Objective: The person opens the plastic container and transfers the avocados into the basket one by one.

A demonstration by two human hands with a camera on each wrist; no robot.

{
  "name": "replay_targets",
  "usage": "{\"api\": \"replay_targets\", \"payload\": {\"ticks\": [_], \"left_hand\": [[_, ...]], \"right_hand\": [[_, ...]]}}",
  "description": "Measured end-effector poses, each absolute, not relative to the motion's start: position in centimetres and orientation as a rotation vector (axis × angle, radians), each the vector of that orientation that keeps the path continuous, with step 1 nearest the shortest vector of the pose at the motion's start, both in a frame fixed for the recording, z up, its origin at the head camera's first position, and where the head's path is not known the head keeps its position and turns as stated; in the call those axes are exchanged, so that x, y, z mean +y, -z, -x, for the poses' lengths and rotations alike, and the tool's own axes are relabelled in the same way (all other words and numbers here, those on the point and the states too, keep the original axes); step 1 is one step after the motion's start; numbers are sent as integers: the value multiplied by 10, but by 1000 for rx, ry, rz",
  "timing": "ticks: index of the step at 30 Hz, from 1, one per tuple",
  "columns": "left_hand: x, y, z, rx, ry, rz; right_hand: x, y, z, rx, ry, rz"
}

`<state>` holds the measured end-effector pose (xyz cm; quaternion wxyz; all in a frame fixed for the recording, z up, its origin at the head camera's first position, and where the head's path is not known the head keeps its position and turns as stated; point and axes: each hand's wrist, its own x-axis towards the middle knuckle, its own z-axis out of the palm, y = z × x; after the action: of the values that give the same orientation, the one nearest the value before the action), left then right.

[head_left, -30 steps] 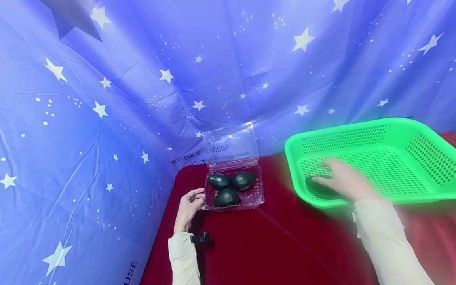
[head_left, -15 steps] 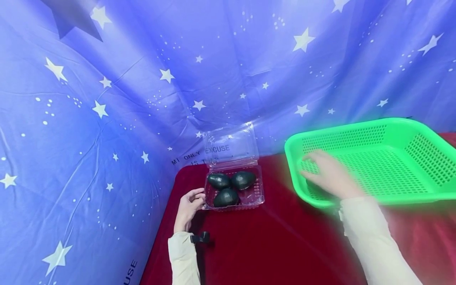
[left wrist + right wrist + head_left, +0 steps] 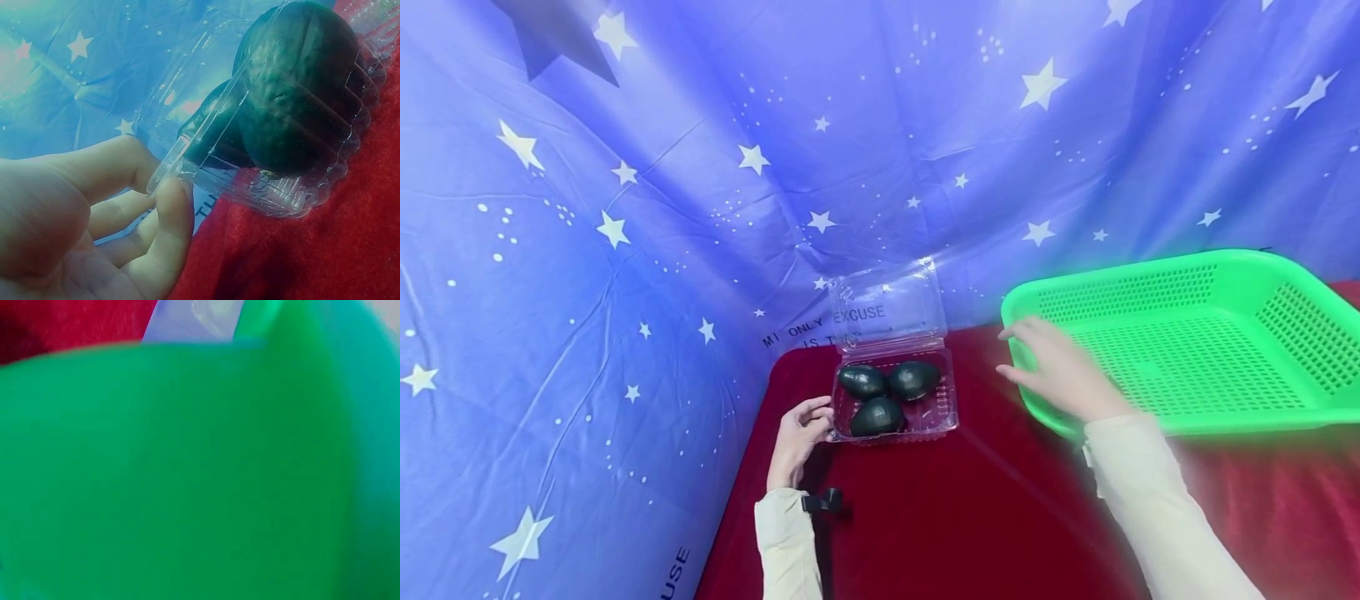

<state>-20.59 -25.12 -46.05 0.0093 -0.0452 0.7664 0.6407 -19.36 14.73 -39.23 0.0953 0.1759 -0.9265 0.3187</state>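
In the head view, my left hand (image 3: 797, 437) pinches the left edge of a clear plastic clamshell box (image 3: 943, 408). The left wrist view shows thumb and finger closed on the box's rim (image 3: 172, 165). Two dark avocados (image 3: 862, 381) lie at the back of the box, with one avocado (image 3: 876, 417) in front. My right hand (image 3: 1067, 375) is over the left end of a green basket (image 3: 1195, 425), thumb and fingertips apart and reaching past the rim. What lies under its palm is hidden. Blurred green (image 3: 156, 475) fills most of the right wrist view.
The box's clear lid (image 3: 891, 304) stands raised at the back. Dark red cloth (image 3: 970, 517) covers the table. A blue curtain (image 3: 880, 167) with stars hangs behind and at the left. A black strap (image 3: 822, 500) is on my left wrist.
My right hand has moved left across the basket to its left rim. The dark avocado seen beneath it earlier is out of sight. My left hand stays at the box.
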Motion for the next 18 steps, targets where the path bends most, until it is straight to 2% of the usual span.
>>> {"api": "replay_targets", "payload": {"ticks": [18], "left_hand": [[-253,462,208,2388,-2003,129]], "right_hand": [[102,404,208,-2612,-738,-706]]}}
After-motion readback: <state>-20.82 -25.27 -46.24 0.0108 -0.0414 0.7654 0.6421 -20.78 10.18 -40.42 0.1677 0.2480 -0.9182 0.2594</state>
